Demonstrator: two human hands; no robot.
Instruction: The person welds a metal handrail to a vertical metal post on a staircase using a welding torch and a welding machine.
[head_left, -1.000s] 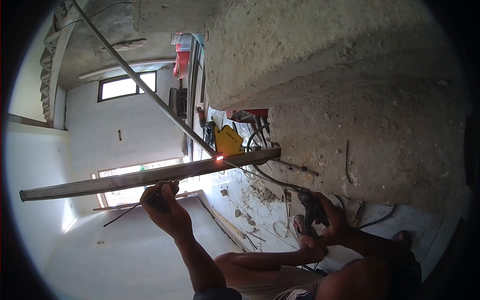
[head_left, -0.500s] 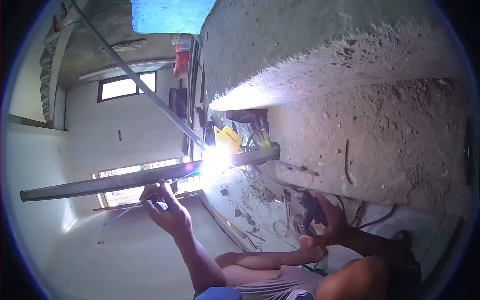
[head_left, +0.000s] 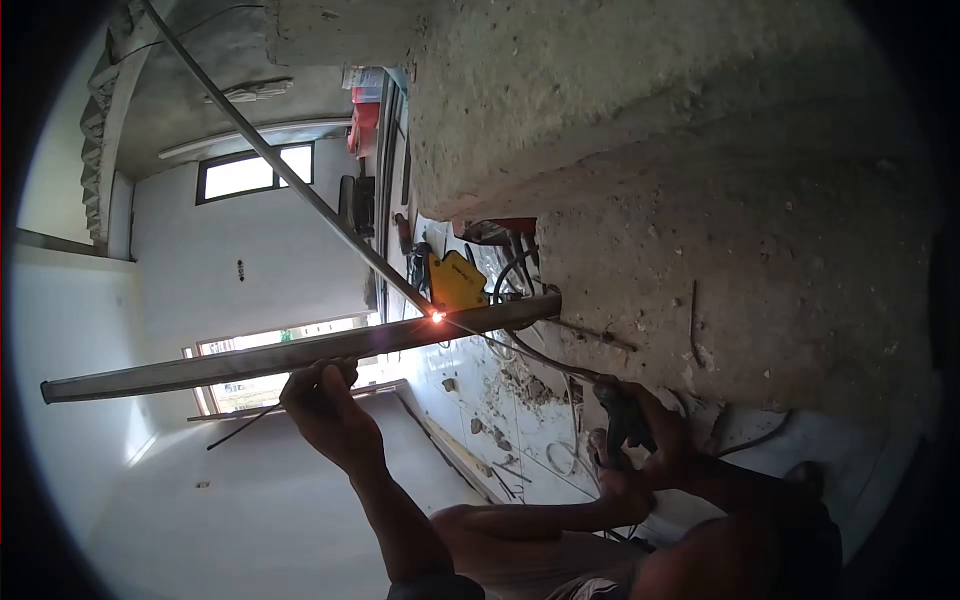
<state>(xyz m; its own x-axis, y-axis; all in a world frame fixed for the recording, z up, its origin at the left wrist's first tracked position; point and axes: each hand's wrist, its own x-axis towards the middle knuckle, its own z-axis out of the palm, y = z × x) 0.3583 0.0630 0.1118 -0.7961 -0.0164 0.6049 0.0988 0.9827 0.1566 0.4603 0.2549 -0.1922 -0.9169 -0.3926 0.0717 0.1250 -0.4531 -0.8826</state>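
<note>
Steel tube (head_left: 290,355) runs long across the middle of the view, from the far left to a blunt end near the centre, and a thinner steel bar (head_left: 300,195) slants down from the upper left to meet it. Where the two touch, a small orange glowing spot (head_left: 437,316) shows. My left hand (head_left: 325,405) is just under the tube, fingers curled shut around a thin rod (head_left: 245,425) whose free end trails off to the lower left. My right hand (head_left: 650,440) sits lower right, clamped around the dark electrode holder (head_left: 622,415); a slim electrode (head_left: 520,350) reaches from it up to the glowing spot. A yellow angle clamp (head_left: 455,282) stands just beyond the joint, with dark cables (head_left: 512,268) looping beside it. Rough concrete (head_left: 700,200) fills the upper right. Pale tiled floor (head_left: 500,420) with rubble lies between my hands.
</note>
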